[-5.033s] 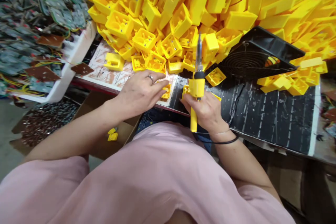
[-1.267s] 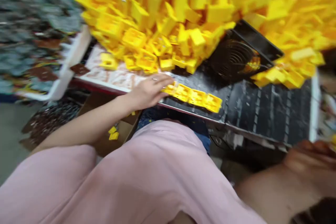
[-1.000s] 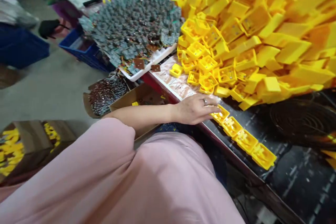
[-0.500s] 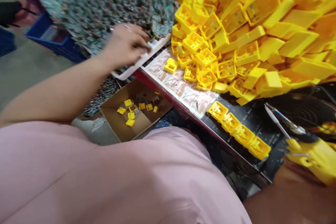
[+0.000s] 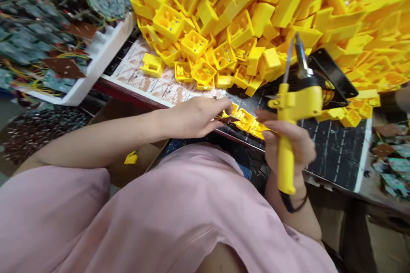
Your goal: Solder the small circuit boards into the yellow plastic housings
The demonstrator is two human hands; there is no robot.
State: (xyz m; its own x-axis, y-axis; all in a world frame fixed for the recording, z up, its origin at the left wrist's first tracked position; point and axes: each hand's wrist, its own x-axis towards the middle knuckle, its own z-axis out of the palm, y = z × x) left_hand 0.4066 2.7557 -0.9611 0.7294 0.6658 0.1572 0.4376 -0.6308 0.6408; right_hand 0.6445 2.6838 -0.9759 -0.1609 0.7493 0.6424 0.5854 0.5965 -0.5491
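Note:
My left hand point(image 5: 205, 115) is over the front edge of the bench, its fingers pinched on a small brown circuit board point(image 5: 230, 119). Right under that board runs a short row of yellow plastic housings point(image 5: 245, 119), partly covered by both hands. A yellow soldering gun point(image 5: 307, 101) is gripped in my right hand point(image 5: 297, 143), its metal tip pointing up and away from me. The fingertips of the right hand are close to the right end of the row; whether they touch it I cannot tell.
A large heap of yellow housings point(image 5: 237, 30) covers the back of the bench. At left, a white foam tray point(image 5: 98, 68) holds many circuit boards with wires. A black fan point(image 5: 336, 77) stands behind the gun. More circuit boards point(image 5: 399, 166) lie far right.
My left hand has come from the circuit board tray to the row of housings, now with a board in it. The right hand has brought the soldering gun beside the row, tip upward. The view has shifted right.

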